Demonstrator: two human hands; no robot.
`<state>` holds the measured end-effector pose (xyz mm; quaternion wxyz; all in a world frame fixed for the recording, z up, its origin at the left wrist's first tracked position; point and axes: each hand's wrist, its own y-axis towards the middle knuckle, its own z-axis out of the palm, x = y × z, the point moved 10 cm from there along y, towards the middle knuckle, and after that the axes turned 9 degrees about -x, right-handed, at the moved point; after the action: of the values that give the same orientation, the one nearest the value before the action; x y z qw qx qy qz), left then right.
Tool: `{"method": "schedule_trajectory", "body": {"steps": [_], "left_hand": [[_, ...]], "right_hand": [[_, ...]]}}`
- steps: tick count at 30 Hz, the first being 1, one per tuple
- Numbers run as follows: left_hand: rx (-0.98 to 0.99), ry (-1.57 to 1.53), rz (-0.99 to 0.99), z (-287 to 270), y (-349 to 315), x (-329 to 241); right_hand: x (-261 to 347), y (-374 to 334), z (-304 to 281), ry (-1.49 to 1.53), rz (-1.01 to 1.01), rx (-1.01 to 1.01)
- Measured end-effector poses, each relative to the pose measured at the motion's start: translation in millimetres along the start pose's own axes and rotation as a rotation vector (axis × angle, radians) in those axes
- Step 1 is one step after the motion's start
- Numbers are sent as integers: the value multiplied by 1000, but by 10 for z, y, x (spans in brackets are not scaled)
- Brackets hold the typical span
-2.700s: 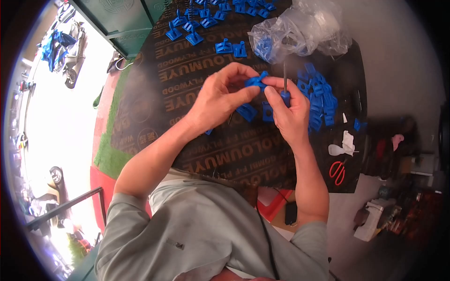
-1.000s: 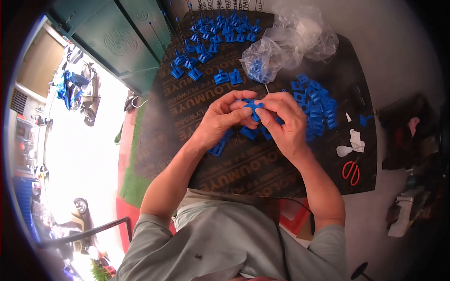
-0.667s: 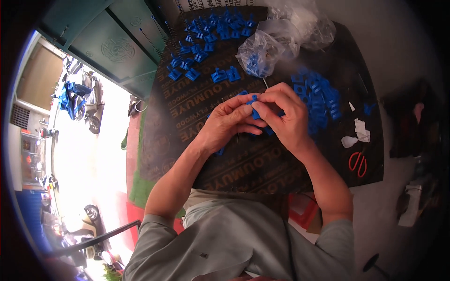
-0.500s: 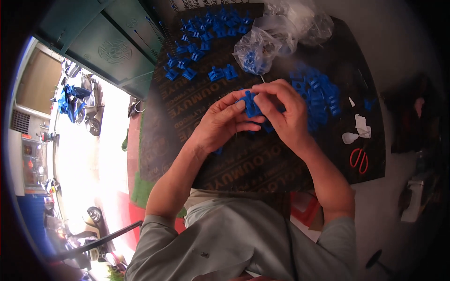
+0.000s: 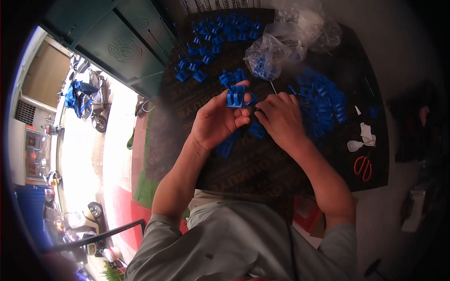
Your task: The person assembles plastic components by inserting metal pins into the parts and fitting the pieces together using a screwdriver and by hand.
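My left hand (image 5: 213, 117) is closed round a blue plastic clip-like part (image 5: 235, 97), held up above the table between thumb and fingers. Its slotted side shows. To its right and lower, my right hand (image 5: 283, 117) has its fingers bent and drawn together just over the tabletop; whatever lies at the fingertips is too small to make out. Loose blue pieces (image 5: 227, 146) rest on the table beneath and between my hands. Beyond the right hand spreads a heap of blue plastic parts (image 5: 323, 100). Two blue assemblies (image 5: 233, 76) stand behind the left hand.
Many blue assemblies (image 5: 227, 28) stand at the table's far left. A clear plastic bag (image 5: 267, 58) lies at the back, with a thin rod (image 5: 273, 87) before it. Red-handled scissors (image 5: 362, 168), a white scoop (image 5: 355, 145) and white scrap (image 5: 368, 134) are at right.
My hands have come apart. The left has kept the blue part and tilted it; the right has let go and dropped lower toward the table. The whole view has shifted slightly.
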<state>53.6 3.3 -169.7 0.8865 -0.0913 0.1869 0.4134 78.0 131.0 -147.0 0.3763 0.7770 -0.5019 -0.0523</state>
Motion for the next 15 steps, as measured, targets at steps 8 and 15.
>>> {"method": "schedule_trajectory", "body": {"steps": [8,15], "left_hand": [[22,16,-22,32,-3,44],[-50,62,23,-23,0,17]], "right_hand": [[-3,24,59,-55,-32,18],[-109,62,-89,6,26,-65]]}}
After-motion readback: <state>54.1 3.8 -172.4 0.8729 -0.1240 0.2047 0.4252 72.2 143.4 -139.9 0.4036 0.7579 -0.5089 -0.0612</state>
